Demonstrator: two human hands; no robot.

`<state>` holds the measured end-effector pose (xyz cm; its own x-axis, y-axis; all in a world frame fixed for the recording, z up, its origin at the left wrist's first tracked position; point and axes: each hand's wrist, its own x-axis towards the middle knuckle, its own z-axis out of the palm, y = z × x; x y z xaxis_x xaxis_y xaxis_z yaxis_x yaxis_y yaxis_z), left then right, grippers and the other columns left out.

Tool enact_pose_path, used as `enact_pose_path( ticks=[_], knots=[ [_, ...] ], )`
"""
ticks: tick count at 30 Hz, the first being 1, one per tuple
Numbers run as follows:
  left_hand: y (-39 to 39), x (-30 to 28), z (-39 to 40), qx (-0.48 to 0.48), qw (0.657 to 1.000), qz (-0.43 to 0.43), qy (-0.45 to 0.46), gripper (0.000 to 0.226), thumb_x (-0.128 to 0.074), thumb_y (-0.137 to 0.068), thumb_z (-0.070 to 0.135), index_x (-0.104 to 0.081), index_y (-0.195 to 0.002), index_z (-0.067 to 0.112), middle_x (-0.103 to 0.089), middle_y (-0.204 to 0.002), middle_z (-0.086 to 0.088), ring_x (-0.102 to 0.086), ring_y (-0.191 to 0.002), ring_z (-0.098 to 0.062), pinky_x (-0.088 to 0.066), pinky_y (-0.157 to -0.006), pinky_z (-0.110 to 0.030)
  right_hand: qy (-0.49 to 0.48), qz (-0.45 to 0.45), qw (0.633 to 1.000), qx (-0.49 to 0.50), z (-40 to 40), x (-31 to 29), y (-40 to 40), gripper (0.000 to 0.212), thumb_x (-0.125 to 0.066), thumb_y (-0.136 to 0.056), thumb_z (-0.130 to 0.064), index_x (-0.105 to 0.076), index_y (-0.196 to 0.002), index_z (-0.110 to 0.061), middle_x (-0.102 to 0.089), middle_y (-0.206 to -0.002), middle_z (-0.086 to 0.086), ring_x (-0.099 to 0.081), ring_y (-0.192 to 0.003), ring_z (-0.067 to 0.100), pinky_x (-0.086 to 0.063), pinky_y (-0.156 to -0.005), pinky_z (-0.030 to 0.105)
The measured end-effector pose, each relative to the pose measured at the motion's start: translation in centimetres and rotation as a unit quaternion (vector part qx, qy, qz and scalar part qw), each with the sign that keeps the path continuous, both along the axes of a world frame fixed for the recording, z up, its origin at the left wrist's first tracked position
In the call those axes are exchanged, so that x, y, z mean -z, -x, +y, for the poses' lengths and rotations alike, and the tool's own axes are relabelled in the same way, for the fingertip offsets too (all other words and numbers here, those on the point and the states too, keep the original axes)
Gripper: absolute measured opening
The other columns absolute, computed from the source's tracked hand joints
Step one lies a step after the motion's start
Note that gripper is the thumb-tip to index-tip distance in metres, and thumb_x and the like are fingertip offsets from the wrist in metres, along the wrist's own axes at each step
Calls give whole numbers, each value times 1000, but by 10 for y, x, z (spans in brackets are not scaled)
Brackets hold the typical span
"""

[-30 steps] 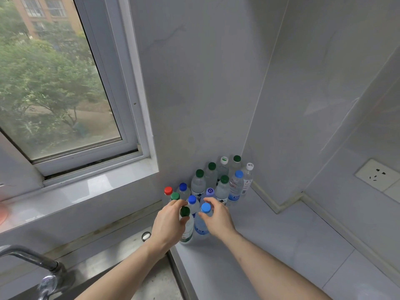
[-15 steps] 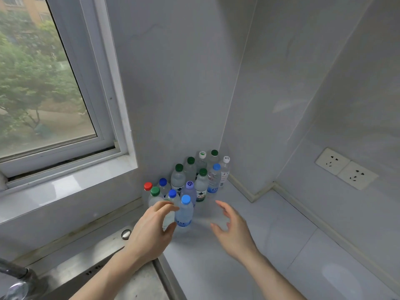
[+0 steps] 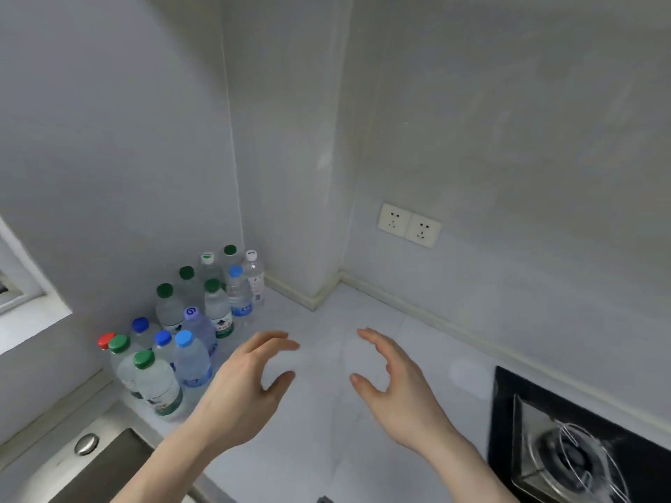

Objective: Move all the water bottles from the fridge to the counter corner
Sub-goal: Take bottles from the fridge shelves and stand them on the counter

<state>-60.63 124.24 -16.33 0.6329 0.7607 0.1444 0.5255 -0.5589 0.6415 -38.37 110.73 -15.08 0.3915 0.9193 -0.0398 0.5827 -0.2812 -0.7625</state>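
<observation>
Both hands hover empty over the white counter (image 3: 326,448) — left hand (image 3: 241,388) and right hand (image 3: 397,384) loosely curled, gripping nothing. The water bottles (image 3: 188,328) stand clustered in the corner beside the sink (image 3: 94,462). A careless left-hand swipe could topple the nearest green-capped bottle (image 3: 156,384).

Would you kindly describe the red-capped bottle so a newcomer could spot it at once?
Find the counter corner where the water bottles stand. Go to the cluster's left end, against the wall nearest the sink. The red-capped bottle stands there, the only red cap.
</observation>
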Motion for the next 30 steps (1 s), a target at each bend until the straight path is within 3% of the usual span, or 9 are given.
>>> enact_pose_path(
  ticks=[3,8,10,16,19,22,26,30],
  knots=[
    [-40,-12,-31,62,998,-1,-8,36,-65,-97,37,-56,-129,47,-42,-142,34,-51,-122,3,-44,-98,-19,-11,-5,999,50,-53,-11,-22,61,-65,-99,-35,-37,-149,-53,-31,-155,-38,-30,-143,-13,-27,-122,20],
    [-100,-32,-100,140,990,9,-16,35,-64,-98,35,-57,-131,46,-40,-142,34,-52,-88,0,-34,-81,-5,-27,-30,991,125,-154,-30,-51,62,-67,-97,-32,-39,-150,-50,-33,-156,-36,-30,-144,-13,-28,-122,23],
    [-121,-41,-136,176,984,3,-23,35,-64,-98,35,-56,-130,46,-40,-142,35,-51,-87,1,-35,-80,-3,-35,-40,987,154,-201,-37,-60,64,-68,-97,-33,-39,-151,-49,-34,-157,-34,-30,-144,-12,-28,-122,23],
    [-177,-69,-252,286,956,-16,-55,38,-64,-97,35,-55,-132,48,-38,-144,34,-51,-115,0,-41,-83,-12,-58,-37,970,235,-342,-60,-69,65,-69,-97,-36,-36,-151,-51,-32,-156,-36,-42,-140,-3,-32,-113,14],
    [-198,-81,-308,330,941,-30,-69,38,-64,-98,32,-56,-132,45,-40,-142,33,-43,-127,4,-36,-96,-11,-75,-48,958,274,-403,-67,-70,65,-69,-97,-35,-37,-152,-49,-32,-153,-39,-34,-135,-21,-30,-114,12],
    [-220,-89,-365,372,925,-39,-63,38,-66,-97,29,-58,-131,41,-44,-139,32,-45,-123,5,-27,-94,2,-82,-65,944,313,-468,-73,-67,65,-68,-98,-36,-36,-153,-48,-31,-153,-39,-27,-130,-30,-25,-110,8],
    [-248,-97,-440,449,890,-51,-69,40,-67,-95,31,-57,-131,43,-43,-137,34,-50,-122,3,-35,-97,-10,-89,-89,916,381,-557,-80,-57,67,-69,-97,-35,-37,-154,-47,-31,-158,-33,-27,-144,-16,-33,-110,7],
    [-278,-109,-517,533,839,-68,-90,40,-66,-95,37,-55,-133,45,-42,-139,35,-53,-114,4,-43,-97,-18,-91,-118,874,462,-639,-87,-41,65,-70,-96,-34,-39,-153,-46,-35,-156,-32,-31,-142,-16,-32,-120,19]
  ],
)
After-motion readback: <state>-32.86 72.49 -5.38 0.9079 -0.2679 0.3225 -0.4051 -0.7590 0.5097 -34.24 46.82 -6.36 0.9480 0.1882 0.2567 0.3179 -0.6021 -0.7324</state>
